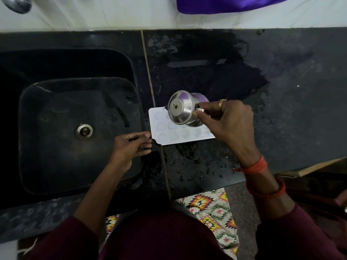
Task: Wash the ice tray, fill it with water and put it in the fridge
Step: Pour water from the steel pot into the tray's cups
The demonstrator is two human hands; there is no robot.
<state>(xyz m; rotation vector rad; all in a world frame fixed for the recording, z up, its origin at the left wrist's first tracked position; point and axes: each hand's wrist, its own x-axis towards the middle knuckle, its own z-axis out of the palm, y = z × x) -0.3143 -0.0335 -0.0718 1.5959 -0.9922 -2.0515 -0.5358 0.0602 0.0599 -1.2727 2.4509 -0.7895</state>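
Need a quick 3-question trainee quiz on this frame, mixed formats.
1. True or false: the ice tray lies inside the sink.
2. Which of the hands holds the steel pot? A left, B right, C neither.
3. Fill in: the left hand pinches the tray's end nearest the ___.
Key: 1 false, it sits on the counter; 2 B, the right hand; 3 sink.

- My sleeves [75, 239] are dark maroon, ending mid-forearm.
- A gold ring [222, 102] sits on a finger of my right grip [231, 121].
- An orange-red thread band [255, 166] wraps my right wrist; a matching beaded bracelet [268, 191] sits above it.
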